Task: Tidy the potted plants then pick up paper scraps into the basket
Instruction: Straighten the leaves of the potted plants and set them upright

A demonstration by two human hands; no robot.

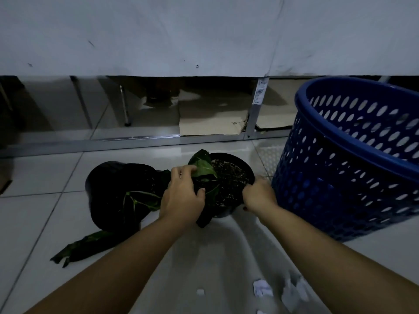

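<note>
Two black plant pots stand on the white tiled floor. The right pot is upright and filled with dark speckled soil. My right hand grips its right rim. My left hand is at its left side, fingers closed around the plant's green leaf and stem. The left pot leans over, with a thin green stem and dark leaves trailing onto the floor. White paper scraps lie on the tiles near my right forearm. The blue perforated basket stands just right of the right pot.
A white wall panel with a metal frame runs along the floor behind the pots. Cardboard shows in the gap under the panel. A long dark leaf lies on the tiles at the lower left.
</note>
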